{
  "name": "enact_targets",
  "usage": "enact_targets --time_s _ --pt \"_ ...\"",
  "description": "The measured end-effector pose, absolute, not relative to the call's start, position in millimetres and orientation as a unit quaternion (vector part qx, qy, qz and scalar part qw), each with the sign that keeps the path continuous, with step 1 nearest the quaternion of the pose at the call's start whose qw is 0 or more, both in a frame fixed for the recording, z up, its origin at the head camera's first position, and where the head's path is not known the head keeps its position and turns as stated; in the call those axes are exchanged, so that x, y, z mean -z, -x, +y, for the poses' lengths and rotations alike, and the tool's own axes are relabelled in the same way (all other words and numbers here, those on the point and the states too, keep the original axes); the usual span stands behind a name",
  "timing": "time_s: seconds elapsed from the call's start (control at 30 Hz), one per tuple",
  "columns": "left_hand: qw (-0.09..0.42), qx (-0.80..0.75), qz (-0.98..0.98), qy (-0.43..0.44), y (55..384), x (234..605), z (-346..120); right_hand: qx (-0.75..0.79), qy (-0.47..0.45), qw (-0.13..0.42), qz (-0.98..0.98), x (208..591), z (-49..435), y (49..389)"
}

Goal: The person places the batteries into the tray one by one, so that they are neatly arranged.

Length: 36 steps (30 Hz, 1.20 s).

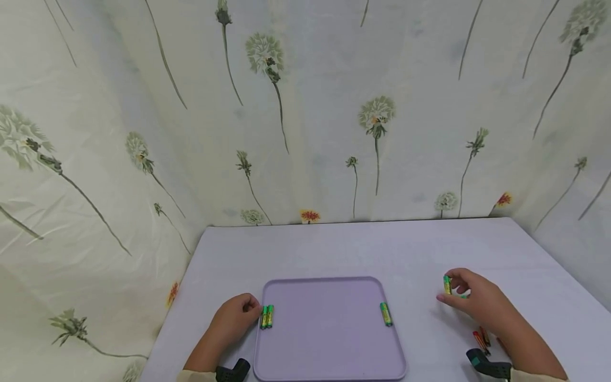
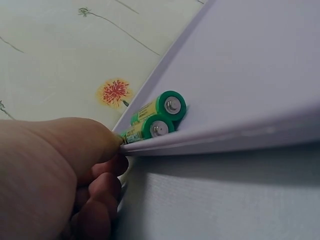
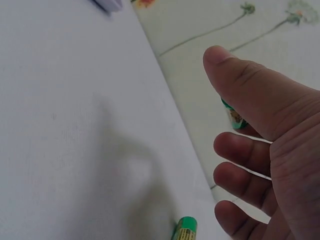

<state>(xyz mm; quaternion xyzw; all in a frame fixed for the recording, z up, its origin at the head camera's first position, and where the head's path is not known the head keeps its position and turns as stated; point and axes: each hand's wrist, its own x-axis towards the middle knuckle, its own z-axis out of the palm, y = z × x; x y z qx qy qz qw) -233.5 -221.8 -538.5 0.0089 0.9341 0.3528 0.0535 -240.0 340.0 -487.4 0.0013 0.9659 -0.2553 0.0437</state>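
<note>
My left hand (image 1: 237, 317) pinches the left rim of the lilac tray (image 1: 329, 339), thumb above and curled fingers below in the left wrist view. Right beside the thumb, two green-and-yellow batteries (image 2: 172, 105) lie side by side against that rim. My right hand (image 1: 477, 297) is raised over the table right of the tray, pinching a green-and-yellow battery (image 1: 447, 284) between thumb and index finger. The thumb partly covers this battery (image 3: 236, 116) in the right wrist view. Below that hand, another green battery (image 3: 186, 229) is partly visible.
A single green battery (image 1: 386, 314) lies inside the tray along its right side. Several red-and-dark batteries (image 1: 479, 342) lie on the white table (image 1: 334, 249) by the right wrist, partly hidden by the forearm. Flower-printed cloth (image 1: 315, 132) stands behind the table.
</note>
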Motion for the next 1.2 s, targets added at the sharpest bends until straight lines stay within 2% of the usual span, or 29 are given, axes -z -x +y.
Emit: enact_targets --time_s 0.5,1.2 --pt "0.050 -0.345 0.937 -0.013 235 534 -225 0.269 0.058 0.000 0.961 483 287 252" --pt "0.055 -0.351 0.935 -0.012 233 534 -222 0.293 0.130 0.014 0.947 488 222 273"
